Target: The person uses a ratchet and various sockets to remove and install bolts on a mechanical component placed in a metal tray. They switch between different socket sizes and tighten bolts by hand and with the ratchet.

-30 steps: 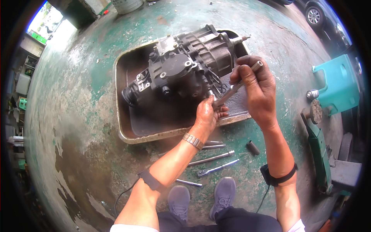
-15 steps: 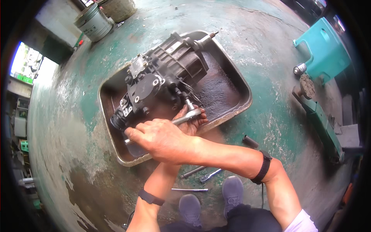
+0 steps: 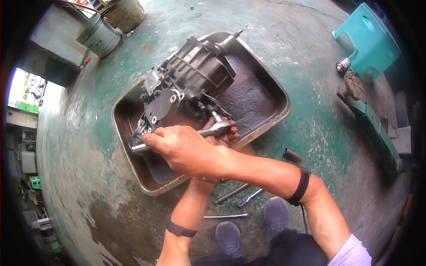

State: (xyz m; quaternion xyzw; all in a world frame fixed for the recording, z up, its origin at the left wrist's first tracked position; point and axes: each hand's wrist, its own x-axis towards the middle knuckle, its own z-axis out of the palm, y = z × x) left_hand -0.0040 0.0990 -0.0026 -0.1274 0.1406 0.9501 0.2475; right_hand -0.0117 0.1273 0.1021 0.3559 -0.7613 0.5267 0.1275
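Observation:
A dirty metal gearbox (image 3: 195,66) lies tilted in a dark rectangular drip pan (image 3: 262,128) on the floor. A ratchet wrench (image 3: 206,132) with a socket (image 3: 215,116) reaches to the gearbox's near side; the fastener itself is hidden. My right hand (image 3: 182,148) crosses over my left forearm and is closed round the ratchet's handle, whose end sticks out to the left. Beneath, my left hand (image 3: 228,135) curls its fingers round the ratchet head and steadies it; its palm is mostly covered.
Near my shoes lie a second ratchet (image 3: 250,198), an extension bar (image 3: 225,216), a dark rod (image 3: 231,193) and a black tube-shaped socket (image 3: 293,155). To the right stand a green jack (image 3: 370,128), a can (image 3: 343,65) and a turquoise stool (image 3: 370,42). Buckets (image 3: 100,37) stand far left.
The ratchet's handle has swung a little away from me, with my right hand on it. My left hand stays at the head. The whole view has shifted slightly.

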